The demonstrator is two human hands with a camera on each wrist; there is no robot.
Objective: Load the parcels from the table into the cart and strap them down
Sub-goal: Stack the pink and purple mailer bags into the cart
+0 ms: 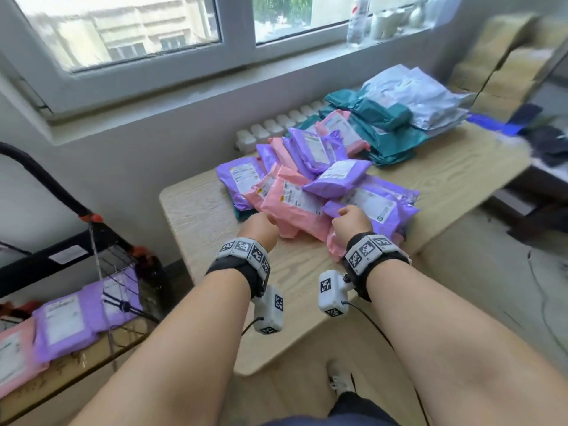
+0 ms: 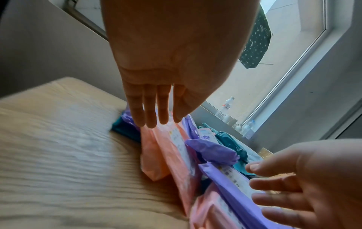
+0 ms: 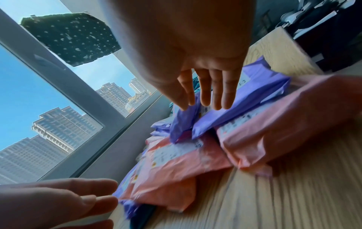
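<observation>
1. A person's left hand (image 1: 260, 226) and right hand (image 1: 353, 221) reach into the heap of parcels (image 1: 310, 182) along the desk's (image 1: 445, 182) far edge, beneath the window.
2. In the wrist views both sets of fingers (image 2: 150, 108) are straight and narrowly spread, tips at a pink parcel (image 2: 168, 156) and a purple parcel (image 3: 252, 99), gripping nothing yet.
3. The plastic mailers look light, soft and slippery, likely to sag and slide off one another.
4. A hold under the stack's near edge, hands at opposite ends, seems safest.
5. The cart (image 1: 76, 358), off the desk's left edge, already carries 2 parcels.
</observation>
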